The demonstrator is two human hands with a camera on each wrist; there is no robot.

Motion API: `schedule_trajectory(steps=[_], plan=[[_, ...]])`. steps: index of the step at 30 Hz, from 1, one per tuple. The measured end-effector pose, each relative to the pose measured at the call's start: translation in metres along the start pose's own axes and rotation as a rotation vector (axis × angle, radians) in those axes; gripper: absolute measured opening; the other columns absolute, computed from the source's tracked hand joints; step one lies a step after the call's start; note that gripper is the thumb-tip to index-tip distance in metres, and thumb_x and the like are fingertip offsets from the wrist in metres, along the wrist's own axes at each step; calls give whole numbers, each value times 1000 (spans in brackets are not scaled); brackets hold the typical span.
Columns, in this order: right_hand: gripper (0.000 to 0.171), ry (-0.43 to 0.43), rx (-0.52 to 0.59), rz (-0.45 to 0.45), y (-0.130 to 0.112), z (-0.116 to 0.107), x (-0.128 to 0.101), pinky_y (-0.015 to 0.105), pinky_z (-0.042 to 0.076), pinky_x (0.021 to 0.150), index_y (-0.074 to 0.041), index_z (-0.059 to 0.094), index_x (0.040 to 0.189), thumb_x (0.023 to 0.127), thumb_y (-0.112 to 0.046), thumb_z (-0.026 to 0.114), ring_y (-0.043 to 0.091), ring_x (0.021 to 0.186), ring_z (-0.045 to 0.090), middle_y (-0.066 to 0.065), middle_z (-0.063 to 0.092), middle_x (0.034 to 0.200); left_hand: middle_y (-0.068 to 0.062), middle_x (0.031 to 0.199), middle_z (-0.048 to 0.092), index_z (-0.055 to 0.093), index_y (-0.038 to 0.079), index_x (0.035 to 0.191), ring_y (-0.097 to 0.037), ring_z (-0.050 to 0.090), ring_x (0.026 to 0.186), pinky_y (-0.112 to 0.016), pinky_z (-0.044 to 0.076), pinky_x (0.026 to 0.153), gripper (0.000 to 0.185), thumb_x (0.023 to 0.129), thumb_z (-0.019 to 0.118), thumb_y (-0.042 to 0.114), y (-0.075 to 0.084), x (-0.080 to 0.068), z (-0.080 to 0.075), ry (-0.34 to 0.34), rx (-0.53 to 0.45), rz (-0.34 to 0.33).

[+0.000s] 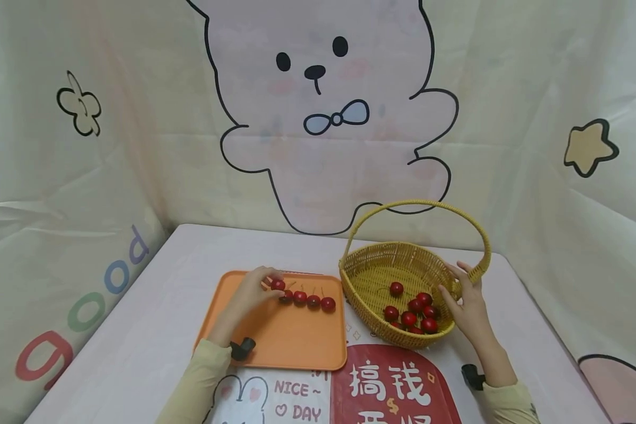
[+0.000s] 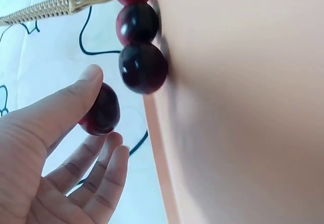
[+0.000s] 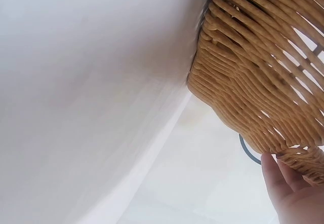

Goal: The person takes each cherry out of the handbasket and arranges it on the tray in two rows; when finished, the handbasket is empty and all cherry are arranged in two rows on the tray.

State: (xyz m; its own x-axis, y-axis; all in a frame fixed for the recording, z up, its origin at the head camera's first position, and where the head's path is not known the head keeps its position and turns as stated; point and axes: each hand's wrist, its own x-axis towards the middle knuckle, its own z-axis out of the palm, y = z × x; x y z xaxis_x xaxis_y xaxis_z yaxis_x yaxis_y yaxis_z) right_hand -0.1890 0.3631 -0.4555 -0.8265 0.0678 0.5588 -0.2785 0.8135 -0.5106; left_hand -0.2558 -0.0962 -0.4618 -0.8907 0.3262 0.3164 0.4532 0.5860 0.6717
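While the small dark-red round cherry [image 2: 101, 110] sits pinched between thumb and fingertips of the left hand [image 1: 251, 291], it's over the flat orange plastic tray [image 1: 286, 344], at the far-left end of a row of four more cherries [image 1: 314, 301] lying on that tray. Just right of the tray is the woven yellow wicker basket [image 1: 371, 277] with more cherries inside [image 1: 416, 315], and the right hand [image 1: 469, 300] grips its rim.
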Motion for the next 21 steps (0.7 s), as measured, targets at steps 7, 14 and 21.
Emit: schedule_trajectory(steps=[7, 14, 21], plan=[[54, 0, 7, -6, -1, 0, 1, 68, 40, 78, -12, 44, 134, 85, -4, 64, 42, 111, 46, 19, 27, 139, -1, 88, 66, 67, 8, 94, -18, 59, 80, -34, 51, 74, 26, 72, 79, 13, -8, -1, -5, -46, 1, -43], [55, -11, 7, 15, -1, 0, 1, 68, 41, 78, -15, 43, 135, 85, -5, 65, 42, 113, 46, 18, 27, 140, 0, 87, 66, 67, 10, 93, -17, 60, 80, -33, 50, 74, 26, 71, 80, 12, -11, -5, -7, -98, -18, -106], [54, -7, 12, 15, -1, 0, 1, 68, 41, 78, -12, 45, 134, 84, -5, 65, 42, 113, 46, 18, 27, 139, 1, 88, 65, 66, 10, 93, -13, 58, 77, -28, 49, 69, 27, 70, 80, 15, -16, -5, -3, -149, -16, -124]])
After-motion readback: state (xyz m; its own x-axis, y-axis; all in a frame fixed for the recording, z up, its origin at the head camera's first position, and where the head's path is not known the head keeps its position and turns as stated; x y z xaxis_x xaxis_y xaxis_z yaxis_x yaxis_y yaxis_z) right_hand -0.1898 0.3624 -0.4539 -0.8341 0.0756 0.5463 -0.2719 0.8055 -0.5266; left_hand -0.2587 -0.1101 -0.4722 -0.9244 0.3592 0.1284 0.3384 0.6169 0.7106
